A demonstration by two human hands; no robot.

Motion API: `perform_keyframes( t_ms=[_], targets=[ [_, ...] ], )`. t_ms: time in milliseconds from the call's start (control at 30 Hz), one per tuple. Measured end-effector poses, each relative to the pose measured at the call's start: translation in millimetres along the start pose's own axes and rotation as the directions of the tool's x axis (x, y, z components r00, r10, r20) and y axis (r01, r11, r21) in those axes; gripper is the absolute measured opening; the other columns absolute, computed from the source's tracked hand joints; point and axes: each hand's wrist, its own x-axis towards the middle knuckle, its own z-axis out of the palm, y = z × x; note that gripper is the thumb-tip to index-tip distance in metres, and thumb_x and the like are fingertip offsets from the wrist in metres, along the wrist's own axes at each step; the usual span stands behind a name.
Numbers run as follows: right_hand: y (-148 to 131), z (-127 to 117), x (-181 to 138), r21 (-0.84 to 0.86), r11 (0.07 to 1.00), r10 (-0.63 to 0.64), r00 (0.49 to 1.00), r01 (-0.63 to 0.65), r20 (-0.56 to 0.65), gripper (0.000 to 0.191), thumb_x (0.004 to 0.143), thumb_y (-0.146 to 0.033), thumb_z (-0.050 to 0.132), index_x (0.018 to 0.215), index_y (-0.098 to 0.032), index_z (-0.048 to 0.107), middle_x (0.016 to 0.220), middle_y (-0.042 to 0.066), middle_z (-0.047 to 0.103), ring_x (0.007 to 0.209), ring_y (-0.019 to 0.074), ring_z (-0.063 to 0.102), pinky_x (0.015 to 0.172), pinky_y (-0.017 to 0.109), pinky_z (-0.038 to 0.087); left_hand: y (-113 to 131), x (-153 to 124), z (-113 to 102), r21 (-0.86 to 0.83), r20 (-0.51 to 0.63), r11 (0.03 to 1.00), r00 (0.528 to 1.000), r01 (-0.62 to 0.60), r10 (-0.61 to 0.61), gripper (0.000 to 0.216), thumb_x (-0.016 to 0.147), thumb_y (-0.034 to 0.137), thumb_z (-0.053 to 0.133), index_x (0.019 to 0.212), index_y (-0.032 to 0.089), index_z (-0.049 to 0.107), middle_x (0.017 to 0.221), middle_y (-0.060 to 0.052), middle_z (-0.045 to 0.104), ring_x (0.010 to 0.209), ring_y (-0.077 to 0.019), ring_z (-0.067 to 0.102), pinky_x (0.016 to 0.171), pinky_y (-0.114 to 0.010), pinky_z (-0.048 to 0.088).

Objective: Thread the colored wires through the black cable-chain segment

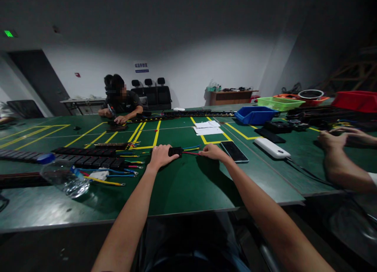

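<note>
My left hand (161, 156) is closed over a short black cable chain piece (176, 152), holding it down on the green tabletop. Most of that piece is hidden under the palm. Blue, yellow and green wires (191, 148) leave its right end, together with a red wire (189, 153). The fingertips of my right hand (212, 152) are pinched at the far end of the red wire. Yellow and green wire ends also stick out left of my left hand. A dark-screened phone (235, 151) lies just right of my right hand.
Long black cable chains (97, 161) with lugged wires lie at left, behind a tipped water bottle (65, 177). White papers (207, 127), a white power bank (271, 148) and a blue bin (255, 115) are to the right. One co-worker (120, 101) sits opposite; another's hands (334, 140) work at right.
</note>
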Motion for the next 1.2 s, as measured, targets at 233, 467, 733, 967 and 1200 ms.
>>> perform_keyframes(
  t_ms=[233, 467, 733, 967, 1200],
  targets=[
    [9, 10, 5, -0.105, 0.993, 0.041, 0.981, -0.062, -0.189, 0.03, 0.09, -0.046, 0.065, 0.094, -0.02, 0.079, 0.088, 0.008, 0.075, 0.078, 0.0185, 0.067, 0.061, 0.023, 0.038, -2, -1, -2, -0.014, 0.0, 0.999, 1.0, -0.03, 0.03, 0.06, 0.086, 0.074, 0.053, 0.11, 0.021, 0.068, 0.102, -0.01, 0.073, 0.095, -0.0295, 0.066, 0.082, -0.039, 0.043],
    [8, 10, 9, -0.012, 1.0, -0.001, 0.973, -0.001, -0.232, 0.037, 0.089, -0.046, 0.061, 0.074, -0.015, 0.075, 0.065, 0.004, 0.066, 0.062, 0.0154, 0.057, 0.054, 0.025, 0.031, -5, -1, -1, -0.031, 0.004, 0.999, 1.0, -0.023, 0.023, 0.059, 0.086, 0.073, 0.054, 0.112, 0.022, 0.068, 0.104, -0.009, 0.072, 0.098, -0.0297, 0.065, 0.086, -0.04, 0.043],
    [-5, 5, 4, 0.302, 0.939, -0.09, 0.964, 0.166, -0.251, 0.045, 0.08, -0.057, 0.065, 0.07, -0.014, 0.068, 0.062, 0.002, 0.061, 0.056, 0.0129, 0.049, 0.052, 0.025, 0.032, -4, -2, -2, -0.014, 0.02, 1.0, 1.0, -0.017, 0.017, 0.062, 0.086, 0.075, 0.053, 0.114, 0.021, 0.067, 0.104, -0.01, 0.072, 0.098, -0.03, 0.065, 0.085, -0.039, 0.042],
    [8, 12, 8, -0.045, 0.995, 0.076, 0.949, -0.094, -0.307, 0.032, 0.089, -0.042, 0.062, 0.101, -0.016, 0.076, 0.088, 0.009, 0.074, 0.079, 0.0201, 0.066, 0.063, 0.025, 0.038, -4, -1, -1, 0.001, 0.016, 1.0, 1.0, -0.023, 0.023, 0.06, 0.087, 0.074, 0.054, 0.112, 0.021, 0.067, 0.103, -0.01, 0.073, 0.098, -0.0293, 0.065, 0.083, -0.038, 0.042],
    [4, 14, 11, 0.055, 0.998, 0.033, 0.955, -0.018, -0.294, 0.035, 0.089, -0.041, 0.059, 0.099, -0.013, 0.077, 0.087, 0.009, 0.075, 0.078, 0.0199, 0.066, 0.063, 0.025, 0.04, -6, -1, 0, -0.01, 0.007, 0.999, 0.999, -0.039, 0.039, 0.059, 0.087, 0.073, 0.054, 0.112, 0.021, 0.067, 0.102, -0.009, 0.072, 0.096, -0.029, 0.065, 0.081, -0.038, 0.042]
  ],
)
